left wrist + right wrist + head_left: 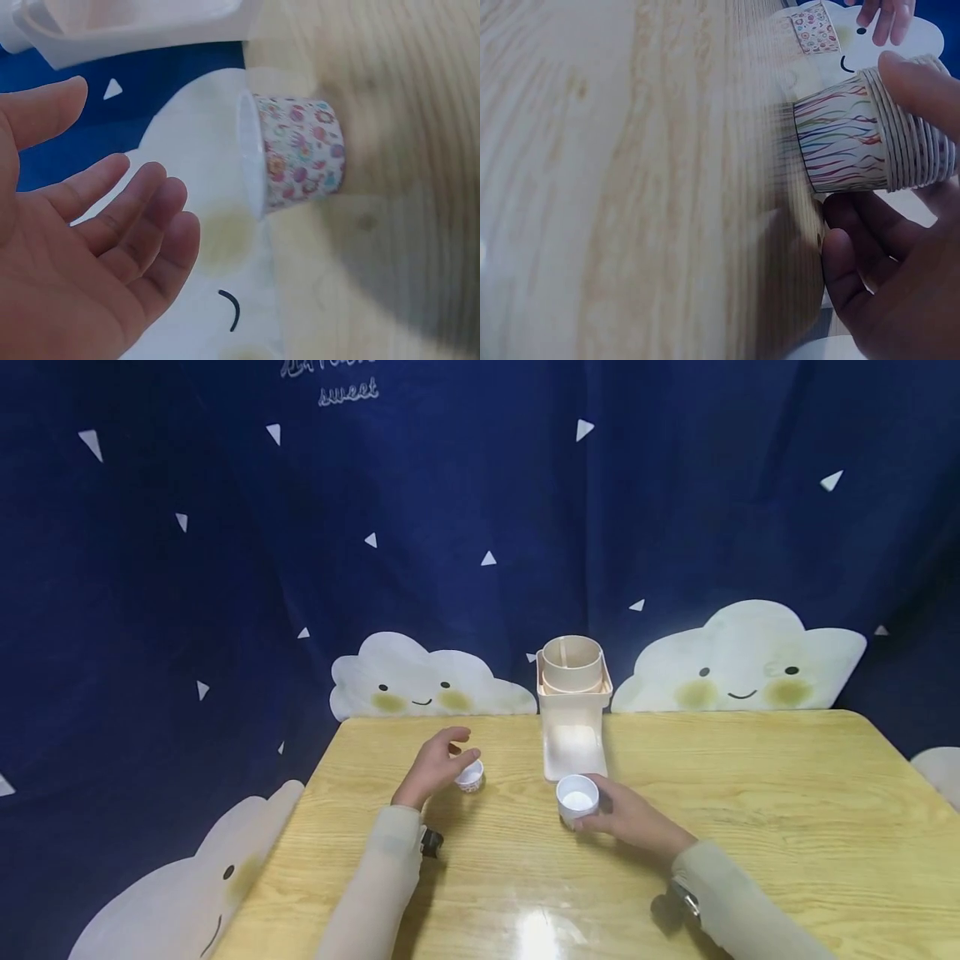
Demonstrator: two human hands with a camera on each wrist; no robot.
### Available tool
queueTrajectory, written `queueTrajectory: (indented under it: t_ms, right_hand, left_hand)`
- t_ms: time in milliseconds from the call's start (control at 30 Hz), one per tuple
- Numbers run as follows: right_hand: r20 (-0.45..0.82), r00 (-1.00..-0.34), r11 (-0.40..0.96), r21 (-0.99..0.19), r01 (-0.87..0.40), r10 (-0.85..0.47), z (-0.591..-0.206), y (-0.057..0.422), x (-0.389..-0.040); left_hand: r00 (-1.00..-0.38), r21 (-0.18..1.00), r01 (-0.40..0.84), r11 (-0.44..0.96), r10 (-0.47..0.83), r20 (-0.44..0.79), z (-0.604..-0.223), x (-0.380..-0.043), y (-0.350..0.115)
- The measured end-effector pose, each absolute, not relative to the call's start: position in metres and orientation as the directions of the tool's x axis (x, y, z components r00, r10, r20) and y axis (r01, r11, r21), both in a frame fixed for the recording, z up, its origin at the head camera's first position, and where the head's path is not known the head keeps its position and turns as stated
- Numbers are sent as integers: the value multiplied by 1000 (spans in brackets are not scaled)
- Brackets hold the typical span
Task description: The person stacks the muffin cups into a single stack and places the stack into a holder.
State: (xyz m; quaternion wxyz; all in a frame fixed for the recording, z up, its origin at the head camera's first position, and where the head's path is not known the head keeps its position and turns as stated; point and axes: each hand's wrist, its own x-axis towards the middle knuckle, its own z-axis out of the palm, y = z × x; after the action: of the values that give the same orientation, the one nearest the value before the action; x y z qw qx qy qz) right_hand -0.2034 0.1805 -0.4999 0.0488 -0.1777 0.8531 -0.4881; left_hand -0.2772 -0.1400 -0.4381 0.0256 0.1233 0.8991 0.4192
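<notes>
A small paper cup with a flower print (469,778) stands on the table beside my left hand (435,767). In the left wrist view that hand's fingers are relaxed, with a gap between them and the floral cup (300,154). My right hand (633,817) holds a stack of nested paper cups (576,802), mouth up, near the table surface. Colourful wavy stripes show on the lowest cup of the stack (844,142) in the right wrist view, with several rims layered above it. Thumb and fingers lie on opposite sides of the stack.
A beige holder (573,710) with a round upright cylinder stands at the table's back edge, just beyond the cup stack. Behind the wooden table (750,793) hangs a dark blue curtain (480,485) with white clouds and triangles.
</notes>
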Motion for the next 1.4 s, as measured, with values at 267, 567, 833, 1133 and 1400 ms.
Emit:
queueTrajectory:
  t_ms: [267, 567, 833, 1133, 1400]
  right_hand:
    - [72, -925, 442, -862, -246, -374, -500, 180, -204]
    - [86, -928, 464, -847, -260, -363, -502, 181, -202]
    - [66, -938, 472, -851, -230, -339, -503, 179, -203]
    - [73, -939, 495, -834, -243, -337, -505, 180, -206]
    - [67, -934, 485, -840, -242, -350, -503, 179, -206]
  left_hand:
    - [-984, 779, 143, 611, 175, 44, -460, -282, -149]
    - [-976, 736, 166, 656, 215, 28, -479, -285, -151]
    - [-974, 682, 195, 705, 219, 53, -485, -284, -149]
    - [-980, 677, 163, 718, 196, 27, -486, -283, -148]
    - [-983, 680, 139, 720, 183, 7, -487, -281, -149]
